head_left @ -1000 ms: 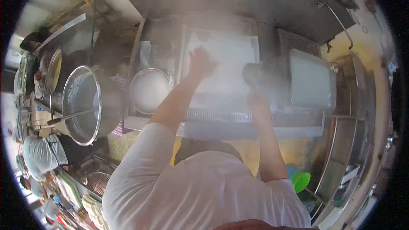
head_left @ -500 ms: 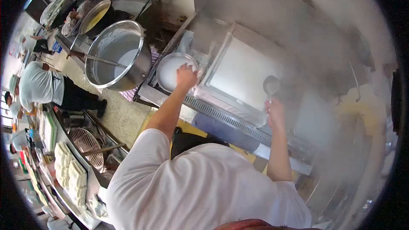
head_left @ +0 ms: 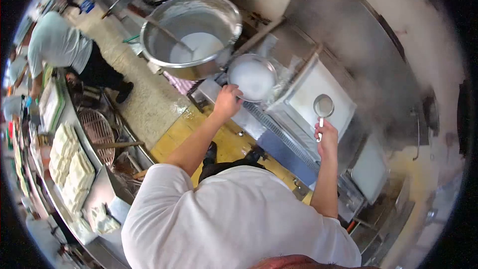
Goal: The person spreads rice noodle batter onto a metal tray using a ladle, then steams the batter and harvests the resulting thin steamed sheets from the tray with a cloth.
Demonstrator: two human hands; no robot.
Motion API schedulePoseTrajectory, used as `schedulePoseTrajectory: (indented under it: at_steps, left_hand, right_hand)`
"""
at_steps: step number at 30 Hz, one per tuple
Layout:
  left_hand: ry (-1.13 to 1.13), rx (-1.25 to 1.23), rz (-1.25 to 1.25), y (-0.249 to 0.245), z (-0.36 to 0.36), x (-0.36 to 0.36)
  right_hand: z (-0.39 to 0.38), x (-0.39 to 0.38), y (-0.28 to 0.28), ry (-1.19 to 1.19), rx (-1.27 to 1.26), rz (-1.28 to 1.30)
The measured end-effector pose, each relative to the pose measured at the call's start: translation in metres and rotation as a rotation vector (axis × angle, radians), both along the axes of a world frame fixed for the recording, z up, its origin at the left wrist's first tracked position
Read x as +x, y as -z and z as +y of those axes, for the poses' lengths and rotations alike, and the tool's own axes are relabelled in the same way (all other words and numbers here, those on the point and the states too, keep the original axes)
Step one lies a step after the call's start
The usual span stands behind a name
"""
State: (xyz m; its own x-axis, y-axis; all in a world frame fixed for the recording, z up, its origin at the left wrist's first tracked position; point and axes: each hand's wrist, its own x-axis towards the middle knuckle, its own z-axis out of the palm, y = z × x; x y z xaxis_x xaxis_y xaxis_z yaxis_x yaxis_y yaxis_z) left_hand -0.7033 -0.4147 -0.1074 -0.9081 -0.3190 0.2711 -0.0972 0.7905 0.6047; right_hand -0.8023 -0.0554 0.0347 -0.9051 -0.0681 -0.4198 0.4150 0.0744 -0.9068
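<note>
My right hand [head_left: 326,140] is closed round the white handle of a ladle [head_left: 324,105], whose round bowl hangs over a rectangular tray [head_left: 304,94] with a smooth white layer in it. My left hand [head_left: 229,102] has its fingers curled at the near rim of a round metal bowl [head_left: 251,77]. White liquid fills much of that bowl, which stands on the counter to the left of the tray. Beside it, a large steel pot [head_left: 191,65] holds more white liquid, with a long-handled stirring tool [head_left: 162,30] leaning in it.
Steam drifts over the stove and its metal back wall [head_left: 348,35]. A second white-topped tray [head_left: 369,169] lies to the right. On the left, a steel table [head_left: 112,201] carries white slabs [head_left: 72,164] near a round rack [head_left: 96,134]. A person [head_left: 64,45] bends over farther back.
The view has turned and the steam over the tray has thinned. My left hand has moved from above the bowl to its near rim. The ladle stays over the tray in my right hand.
</note>
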Motion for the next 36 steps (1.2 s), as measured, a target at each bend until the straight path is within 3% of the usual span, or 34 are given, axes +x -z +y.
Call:
schedulePoseTrajectory:
  at_steps: [1, 6, 8, 10, 12, 16, 19, 20, 22, 23, 25, 26, 27, 28, 30, 31, 33, 36]
  left_hand:
    - [-0.021, 0.054, 0.099, -0.007, -0.005, 0.017]
    - [-0.190, 0.133, 0.083, -0.023, -0.069, 0.117]
    - [-0.389, 0.161, 0.077, -0.043, -0.094, 0.166]
    - [-0.536, 0.122, 0.111, -0.033, -0.131, 0.217]
    - [-0.683, 0.086, 0.201, -0.055, -0.152, 0.273]
    - [-1.008, -0.087, 0.221, -0.078, -0.182, 0.395]
    - [-1.297, -0.037, 0.163, -0.097, -0.179, 0.486]
    - [-1.390, -0.042, 0.121, -0.104, -0.175, 0.516]
    - [-1.536, -0.042, 0.093, -0.119, -0.165, 0.572]
    - [-1.649, -0.035, 0.070, -0.127, -0.156, 0.597]
    - [-1.775, -0.200, -0.065, -0.134, -0.138, 0.641]
    - [-1.836, -0.308, -0.149, -0.132, -0.131, 0.665]
    - [-1.902, -0.201, -0.268, -0.129, -0.124, 0.688]
    - [-1.910, -0.200, -0.272, -0.131, -0.117, 0.697]
    - [-2.112, -0.047, -0.544, -0.138, -0.109, 0.708]
    - [-2.090, -0.045, -0.544, -0.134, -0.108, 0.715]
    - [-2.130, 0.110, -0.484, -0.121, -0.111, 0.728]
    - [-2.148, 0.137, -0.465, -0.103, -0.120, 0.734]
  right_hand:
    - [-0.022, 0.000, -0.007, -0.082, 0.017, 0.060]
    - [-0.143, -0.007, -0.039, -0.457, 0.231, 0.365]
    - [-0.192, -0.018, -0.030, -0.562, 0.508, 1.214]
    - [-0.245, -0.008, -0.060, -0.645, 0.566, 1.189]
    - [-0.290, -0.005, -0.071, -0.729, 0.619, 1.161]
    - [-0.348, -0.017, -0.073, -0.755, 0.890, 1.378]
    - [-0.369, -0.021, -0.083, -0.724, 0.863, 1.460]
    - [-0.375, -0.043, -0.068, -0.613, 0.678, 1.544]
    - [-0.376, -0.043, -0.069, -0.410, 0.477, 1.380]
    - [-0.370, -0.074, -0.053, -0.369, 0.597, 1.355]
    - [-0.361, -0.056, -0.045, -0.214, -0.084, 0.929]
    - [-0.343, -0.073, -0.028, -0.208, -0.208, 0.684]
    - [-0.336, -0.056, -0.026, -0.094, -0.345, 0.537]
    - [-0.320, -0.068, -0.002, -0.097, -0.284, 0.483]
    - [-0.292, -0.101, 0.078, -0.062, -0.263, 0.275]
    - [-0.278, -0.108, 0.109, -0.021, -0.305, 0.124]
    - [-0.262, -0.093, 0.151, -0.126, -0.138, -0.033]
    - [-0.250, -0.088, 0.216, -0.264, -0.274, -0.260]
